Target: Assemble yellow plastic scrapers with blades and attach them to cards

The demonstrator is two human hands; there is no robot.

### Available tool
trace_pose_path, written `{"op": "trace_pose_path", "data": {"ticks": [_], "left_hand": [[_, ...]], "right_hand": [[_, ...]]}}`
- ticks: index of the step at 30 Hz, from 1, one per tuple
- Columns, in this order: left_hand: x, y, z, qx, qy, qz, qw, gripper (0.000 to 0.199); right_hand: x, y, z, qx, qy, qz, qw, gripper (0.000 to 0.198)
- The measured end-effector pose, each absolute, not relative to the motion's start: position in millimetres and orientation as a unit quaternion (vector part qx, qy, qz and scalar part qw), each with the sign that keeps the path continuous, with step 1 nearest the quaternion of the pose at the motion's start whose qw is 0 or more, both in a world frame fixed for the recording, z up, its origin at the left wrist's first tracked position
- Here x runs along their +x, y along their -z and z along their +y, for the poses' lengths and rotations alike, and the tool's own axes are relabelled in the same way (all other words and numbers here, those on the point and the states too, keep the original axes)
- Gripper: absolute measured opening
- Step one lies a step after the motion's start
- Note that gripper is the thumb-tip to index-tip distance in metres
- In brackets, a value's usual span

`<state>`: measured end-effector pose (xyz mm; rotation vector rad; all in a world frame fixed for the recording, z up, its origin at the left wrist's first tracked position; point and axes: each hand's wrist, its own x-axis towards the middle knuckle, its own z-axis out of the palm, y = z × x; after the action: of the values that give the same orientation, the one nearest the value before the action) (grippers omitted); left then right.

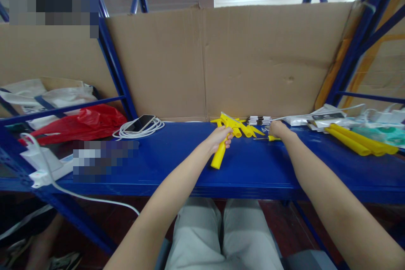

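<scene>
My left hand (221, 138) is closed around the handle of a yellow scraper (218, 158), whose wide head with a pale strip points toward the cardboard. Behind it lie several more yellow plastic scraper parts (248, 131), partly overlapped by the held one. My right hand (277, 129) reaches down to the blue shelf with its fingers drawn together beside a small pile of metal bits (265, 129), perhaps screws. Whatever those fingers pinch is hidden. Just below them lies a screwdriver (274, 138) with a yellow handle, its shaft pointing left.
Stacked black-and-white small packs (258, 120) stand against the cardboard wall (253, 59). Yellow tubes (357, 141) and plastic bags (325, 114) lie at right. A phone (141, 123) rests on a coiled white cable (152, 130) at left, near a red bag (88, 124) and a power strip (47, 175).
</scene>
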<state>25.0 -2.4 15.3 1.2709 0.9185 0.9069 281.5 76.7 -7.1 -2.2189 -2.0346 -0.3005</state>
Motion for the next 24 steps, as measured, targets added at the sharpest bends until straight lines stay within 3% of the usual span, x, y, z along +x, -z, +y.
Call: {"op": "trace_pose_path", "data": {"ticks": [3,6,10,17,20,24], "left_hand": [[25.0,-15.7,-2.6,0.553,-0.394,0.4,0.616,0.016],[25.1,-15.9,-2.4,0.553,-0.392,0.398,0.618,0.017],[25.0,-15.0,-1.1,0.554,-0.387,0.399,0.62,0.016],[24.4,-14.0,0.0,0.562,-0.374,0.414,0.61,0.017],[24.1,-14.0,-0.7,0.567,-0.373,0.416,0.606,0.017],[24.1,-14.7,-2.0,0.571,-0.37,0.42,0.601,0.017]], "right_hand": [[280.8,4.5,74.5,-0.729,0.123,-0.674,0.003,0.031],[280.7,-0.6,71.8,-0.734,0.125,-0.667,0.024,0.027],[279.2,-5.2,70.2,-0.71,0.068,-0.681,0.167,0.018],[240.7,-7.2,61.1,-0.501,-0.164,-0.719,0.452,0.009],[216.5,-10.7,51.1,-0.421,-0.231,-0.723,0.497,0.02],[196.3,-11.1,41.7,-0.375,-0.267,-0.737,0.494,0.025]]}}
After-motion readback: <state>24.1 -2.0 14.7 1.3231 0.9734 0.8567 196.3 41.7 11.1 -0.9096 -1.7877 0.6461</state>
